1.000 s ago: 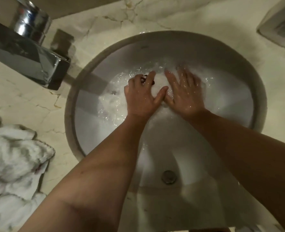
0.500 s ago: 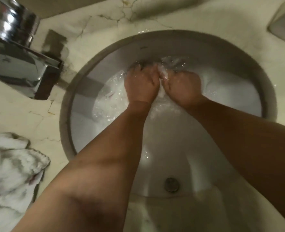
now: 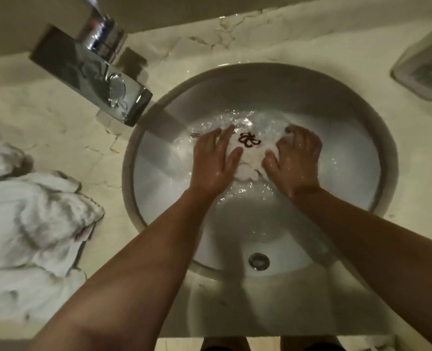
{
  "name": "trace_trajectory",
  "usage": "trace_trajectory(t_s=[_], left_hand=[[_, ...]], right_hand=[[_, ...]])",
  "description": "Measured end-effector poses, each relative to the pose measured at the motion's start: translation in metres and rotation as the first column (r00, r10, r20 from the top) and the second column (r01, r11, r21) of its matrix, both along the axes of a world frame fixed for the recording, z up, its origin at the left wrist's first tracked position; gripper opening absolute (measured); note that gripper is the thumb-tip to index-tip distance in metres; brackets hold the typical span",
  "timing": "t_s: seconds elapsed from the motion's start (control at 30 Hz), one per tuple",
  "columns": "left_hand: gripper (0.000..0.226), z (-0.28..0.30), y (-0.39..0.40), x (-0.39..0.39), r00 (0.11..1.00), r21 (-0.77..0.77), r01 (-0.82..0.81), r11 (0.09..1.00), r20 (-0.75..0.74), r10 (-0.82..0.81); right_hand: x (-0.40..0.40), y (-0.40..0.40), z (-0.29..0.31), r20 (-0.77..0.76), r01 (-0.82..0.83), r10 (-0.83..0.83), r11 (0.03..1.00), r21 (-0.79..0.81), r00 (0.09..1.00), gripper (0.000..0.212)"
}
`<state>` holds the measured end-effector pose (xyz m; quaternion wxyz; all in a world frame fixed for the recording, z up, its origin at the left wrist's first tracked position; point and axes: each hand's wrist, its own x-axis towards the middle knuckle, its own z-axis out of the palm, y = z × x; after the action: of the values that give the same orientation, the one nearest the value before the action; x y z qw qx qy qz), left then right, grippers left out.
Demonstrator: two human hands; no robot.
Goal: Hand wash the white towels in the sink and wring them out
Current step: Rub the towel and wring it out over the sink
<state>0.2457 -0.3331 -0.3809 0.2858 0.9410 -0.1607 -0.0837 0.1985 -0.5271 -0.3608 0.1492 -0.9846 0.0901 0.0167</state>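
A white towel (image 3: 250, 158) with a dark red embroidered mark lies bunched in the water at the far side of the round white sink (image 3: 377, 138). My left hand (image 3: 213, 162) presses flat on its left part, fingers spread and pointing away from me. My right hand (image 3: 296, 160) curls over the towel's right part, fingers bent into the cloth, thumb hooked on a fold. Both hands are wet. A heap of white towels (image 3: 32, 224) lies on the counter at the left.
A chrome faucet (image 3: 93, 74) juts over the sink's upper-left rim. The marble counter (image 3: 260, 39) surrounds the basin. A pale rectangular container (image 3: 427, 67) sits at the far right. The overflow hole (image 3: 258, 260) shows on the near sink wall.
My hands, clenched close together on the towel half a second ago, have moved apart. The left hand now lies flat, and the red mark shows between them.
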Motion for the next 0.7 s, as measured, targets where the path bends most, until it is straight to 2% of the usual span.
trace_trajectory(t_s=[0.07, 0.17, 0.23, 0.33, 0.4, 0.5, 0.6, 0.7], left_hand=[[0.057, -0.004, -0.005, -0.012, 0.997, -0.023, -0.082, 0.996, -0.011, 0.082], [0.054, -0.011, -0.016, -0.014, 0.987, -0.082, -0.163, 0.983, -0.013, 0.162], [0.053, -0.017, -0.020, -0.006, 0.978, -0.114, -0.210, 0.971, -0.016, 0.209], [0.053, -0.025, -0.024, 0.012, 0.952, -0.048, -0.295, 0.954, 0.074, 0.298], [0.052, -0.029, -0.030, 0.024, 0.917, 0.001, -0.375, 0.927, 0.151, 0.370], [0.051, -0.032, -0.037, 0.038, 0.876, -0.005, -0.445, 0.895, 0.203, 0.437], [0.045, -0.032, -0.040, 0.048, 0.853, 0.022, -0.465, 0.885, 0.278, 0.441], [0.045, -0.029, -0.038, 0.057, 0.878, 0.076, -0.416, 0.906, 0.291, 0.379]], right_hand=[[0.004, 0.010, 0.004, 0.119, -0.072, 0.057, 0.989, 0.127, 0.991, 0.049], [0.017, 0.020, 0.000, 0.062, -0.240, 0.232, 0.948, 0.208, 0.971, 0.062], [0.026, 0.021, -0.012, 0.006, -0.211, 0.214, 0.959, 0.187, 0.977, 0.072], [0.040, 0.027, -0.023, 0.066, -0.137, 0.128, 0.979, 0.154, 0.990, 0.078], [0.052, 0.029, -0.029, 0.120, -0.121, 0.103, 0.980, 0.156, 0.987, 0.073], [0.068, 0.028, -0.035, 0.124, -0.077, 0.061, 0.989, 0.127, 0.990, 0.056], [0.083, 0.028, -0.039, 0.160, -0.076, 0.068, 0.996, 0.046, 0.985, 0.054], [0.092, 0.028, -0.039, 0.153, -0.059, 0.057, 0.998, 0.007, 0.987, 0.061]])
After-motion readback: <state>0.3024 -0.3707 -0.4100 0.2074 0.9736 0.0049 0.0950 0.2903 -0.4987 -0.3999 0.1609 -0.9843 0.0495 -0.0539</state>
